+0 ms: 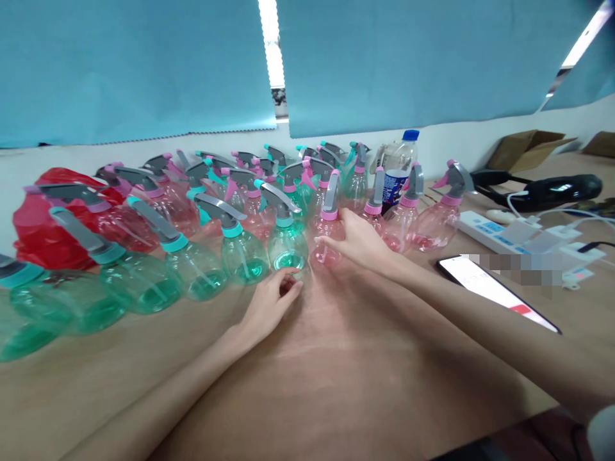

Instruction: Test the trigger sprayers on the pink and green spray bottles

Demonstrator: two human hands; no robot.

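Note:
My right hand [358,240] is closed around the side of a clear pink spray bottle [327,248] with a grey and pink trigger head, which stands upright on the table. My left hand [271,301] rests on the tabletop just in front of a green spray bottle [287,246]; its fingers are curled in loosely, with nothing visible in them. Whether its fingertips touch that bottle I cannot tell. A front row of green spray bottles [245,256] with turquoise collars runs off to the left. Further pink spray bottles [437,221] stand right of my right hand. Most hold a little liquid.
Several more pink and green sprayers crowd behind the front row. A red plastic bag [43,218] lies at the left, and a blue-capped bottle [402,160] stands at the back. On the right are a phone [480,282], a power strip [490,234] and a cardboard box [523,150].

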